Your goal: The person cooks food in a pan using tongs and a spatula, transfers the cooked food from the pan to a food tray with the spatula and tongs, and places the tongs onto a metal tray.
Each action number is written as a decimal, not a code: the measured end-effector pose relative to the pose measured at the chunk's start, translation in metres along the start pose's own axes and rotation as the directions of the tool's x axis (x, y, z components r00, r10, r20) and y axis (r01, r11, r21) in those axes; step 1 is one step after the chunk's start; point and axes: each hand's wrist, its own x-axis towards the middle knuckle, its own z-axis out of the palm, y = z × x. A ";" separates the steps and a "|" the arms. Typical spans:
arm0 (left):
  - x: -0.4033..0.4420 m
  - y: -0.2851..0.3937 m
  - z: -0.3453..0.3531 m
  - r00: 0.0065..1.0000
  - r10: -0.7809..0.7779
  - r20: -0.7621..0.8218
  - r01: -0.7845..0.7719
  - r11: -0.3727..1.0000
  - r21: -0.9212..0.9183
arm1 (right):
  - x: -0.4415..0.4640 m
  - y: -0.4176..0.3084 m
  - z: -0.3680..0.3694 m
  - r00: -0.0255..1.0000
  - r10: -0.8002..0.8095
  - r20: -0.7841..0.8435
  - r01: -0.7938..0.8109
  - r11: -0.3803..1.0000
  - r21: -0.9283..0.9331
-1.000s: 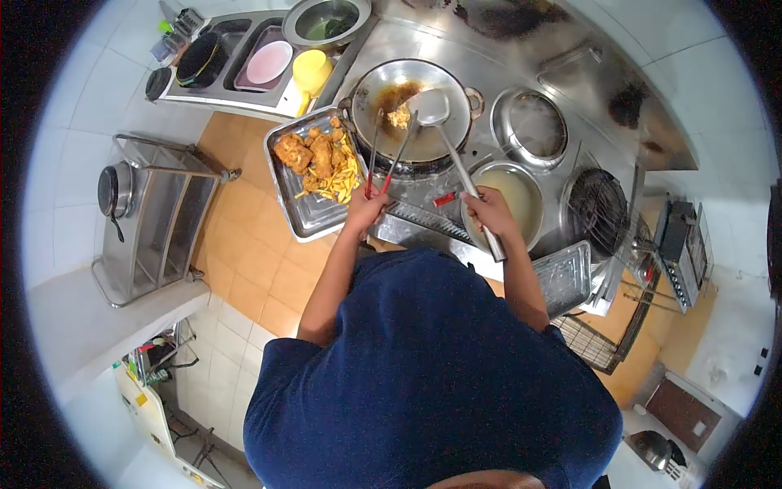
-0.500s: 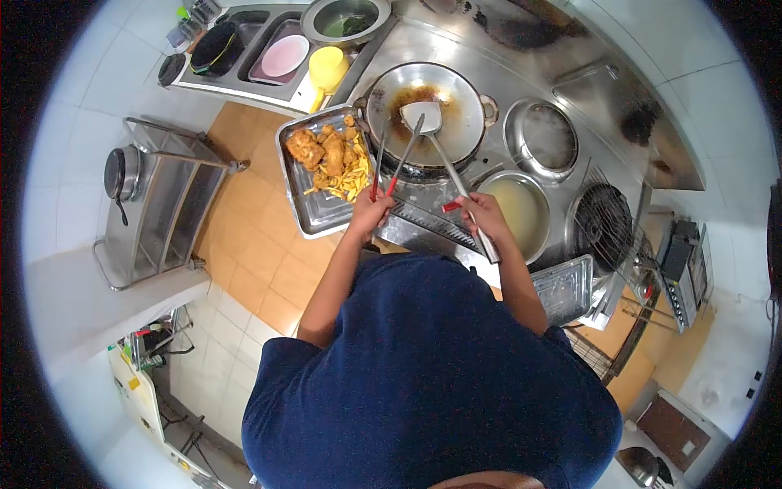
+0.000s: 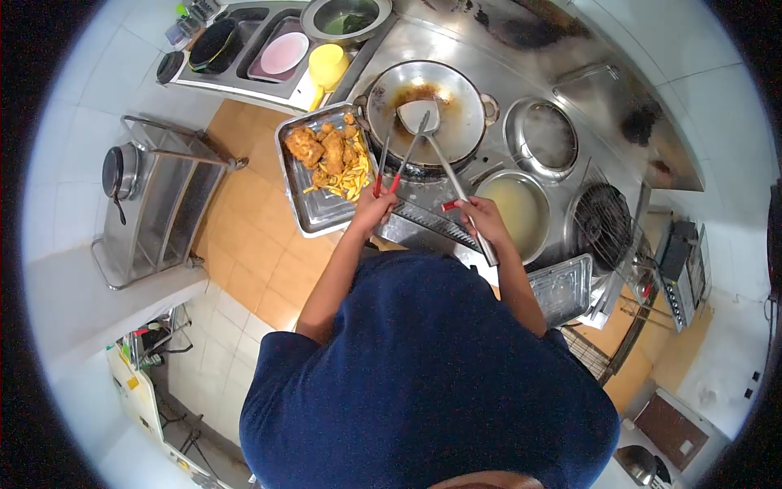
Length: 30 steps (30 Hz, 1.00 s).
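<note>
The fingers of the left hand [image 3: 374, 209] are closed around red-handled tongs [image 3: 397, 181], whose arms stand apart, one tip over the spatula blade; whether they touch, I cannot tell. The right hand [image 3: 482, 222] grips the long handle of the spatula [image 3: 450, 173], its blade down in the wok [image 3: 463, 122] on the steel surface [image 3: 481, 65]. Browned fried pieces [image 3: 333, 152] and fries [image 3: 350, 181] already lie in the metal tray [image 3: 318, 218] just left of the wok. I judge the frying mostly done: what is left looks like brown residue around the blade, though scraps may hide beneath.
</note>
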 end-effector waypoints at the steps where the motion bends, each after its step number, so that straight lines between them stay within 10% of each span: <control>1: 0.003 -0.001 0.001 1.000 -0.006 -0.007 0.006 1.000 0.002 | 0.001 0.002 -0.001 1.000 -0.009 0.003 0.009 1.000 -0.001; 30: 0.002 0.009 0.010 0.998 -0.067 0.012 0.065 0.988 0.137 | -0.005 -0.001 0.008 0.996 0.084 -0.015 -0.085 0.992 -0.089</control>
